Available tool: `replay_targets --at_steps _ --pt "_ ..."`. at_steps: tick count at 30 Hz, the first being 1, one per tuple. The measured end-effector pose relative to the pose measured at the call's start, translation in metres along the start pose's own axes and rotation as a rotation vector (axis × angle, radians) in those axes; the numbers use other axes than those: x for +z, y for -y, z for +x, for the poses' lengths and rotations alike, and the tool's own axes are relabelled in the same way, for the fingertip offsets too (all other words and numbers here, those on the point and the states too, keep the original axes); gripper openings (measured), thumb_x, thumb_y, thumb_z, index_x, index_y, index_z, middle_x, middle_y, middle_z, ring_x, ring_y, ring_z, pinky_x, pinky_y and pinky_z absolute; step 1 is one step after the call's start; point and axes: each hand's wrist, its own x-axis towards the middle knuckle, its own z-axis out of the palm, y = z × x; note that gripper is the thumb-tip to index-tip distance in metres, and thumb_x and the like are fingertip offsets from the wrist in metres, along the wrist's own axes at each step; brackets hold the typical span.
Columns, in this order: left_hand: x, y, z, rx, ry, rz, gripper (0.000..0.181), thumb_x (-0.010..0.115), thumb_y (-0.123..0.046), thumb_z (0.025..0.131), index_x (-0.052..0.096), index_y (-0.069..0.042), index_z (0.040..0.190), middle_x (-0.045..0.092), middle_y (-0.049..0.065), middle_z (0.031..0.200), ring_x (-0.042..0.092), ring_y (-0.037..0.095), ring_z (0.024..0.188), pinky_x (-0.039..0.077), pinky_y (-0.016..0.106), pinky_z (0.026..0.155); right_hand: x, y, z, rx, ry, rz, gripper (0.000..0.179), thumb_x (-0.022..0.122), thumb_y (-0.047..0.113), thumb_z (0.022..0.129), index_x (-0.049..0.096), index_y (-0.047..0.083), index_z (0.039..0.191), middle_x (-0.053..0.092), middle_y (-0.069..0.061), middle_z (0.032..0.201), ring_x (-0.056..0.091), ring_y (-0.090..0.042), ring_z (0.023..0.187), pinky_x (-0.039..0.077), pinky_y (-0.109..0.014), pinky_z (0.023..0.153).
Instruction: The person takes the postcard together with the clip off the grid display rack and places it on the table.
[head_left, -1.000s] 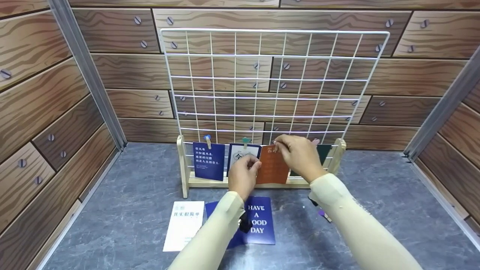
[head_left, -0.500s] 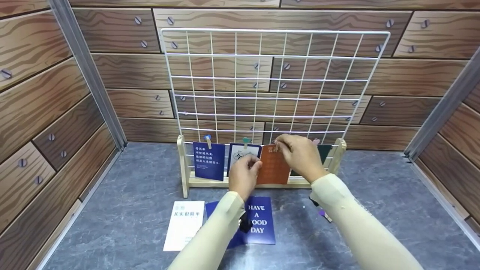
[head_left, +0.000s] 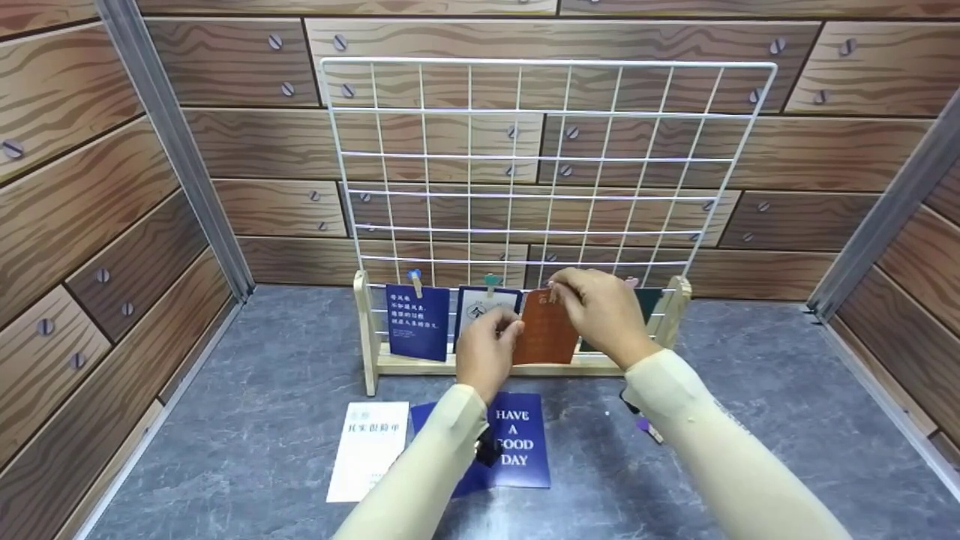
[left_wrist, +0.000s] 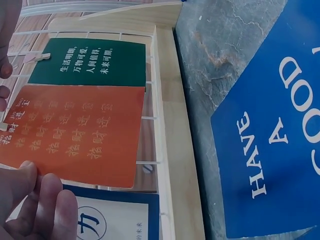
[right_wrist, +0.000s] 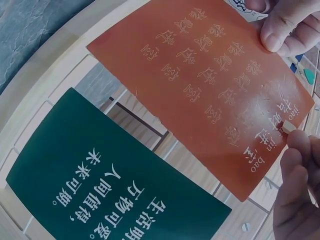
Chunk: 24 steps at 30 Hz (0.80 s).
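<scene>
Card (head_left: 545,334), orange — bottom edge slightly higher now

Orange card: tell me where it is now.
In the head view, the orange card is just right of centre, at the rack's front, between the blue-bordered white card and the green card, its left edge pinched by the left hand.

The grey tabletop (head_left: 240,360) bears a rack (head_left: 416,366); white card (head_left: 367,454); blue card (head_left: 527,430); clothespin (head_left: 651,432).
</scene>
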Motion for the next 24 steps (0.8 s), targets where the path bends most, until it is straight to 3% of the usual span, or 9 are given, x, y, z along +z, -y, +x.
replay_targets --at_steps 7,12,17,24 --pt "-0.006 -0.001 -0.003 0.017 0.021 -0.033 0.004 0.075 -0.019 0.095 0.076 -0.015 0.092 0.066 -0.008 0.072 0.058 0.003 0.067 0.051 0.026 0.068 -0.005 0.005 -0.003 -0.049 -0.029 0.016 0.007 0.072 0.011 0.098 0.078 0.009 0.100 0.078 -0.006 0.091 0.072 -0.024 0.081 0.058 -0.042 0.069" --pt "-0.011 -0.001 -0.009 0.054 0.016 -0.022 0.005 0.075 -0.019 0.094 0.076 -0.014 0.094 0.072 -0.007 0.083 0.063 0.006 0.074 0.054 0.027 0.072 -0.007 0.008 -0.007 -0.084 -0.061 0.026 0.008 0.072 0.011 0.098 0.078 0.008 0.101 0.077 -0.005 0.090 0.069 -0.020 0.076 0.055 -0.039 0.065" --pt "-0.017 -0.003 -0.015 0.051 0.021 -0.005 0.005 0.074 -0.021 0.095 0.076 -0.017 0.095 0.073 -0.009 0.086 0.065 0.005 0.077 0.055 0.026 0.073 -0.008 0.010 -0.013 -0.106 -0.093 0.051 0.007 0.073 0.010 0.097 0.078 0.008 0.101 0.075 -0.004 0.087 0.065 -0.018 0.071 0.054 -0.035 0.062" --pt "-0.028 -0.004 -0.025 0.087 0.010 -0.012 0.006 0.074 -0.023 0.095 0.076 -0.017 0.096 0.073 -0.010 0.086 0.064 0.004 0.074 0.054 0.025 0.069 -0.012 0.014 -0.021 -0.113 -0.150 0.117 0.009 0.073 0.006 0.096 0.078 0.007 0.103 0.076 -0.003 0.089 0.067 -0.017 0.076 0.055 -0.034 0.065"
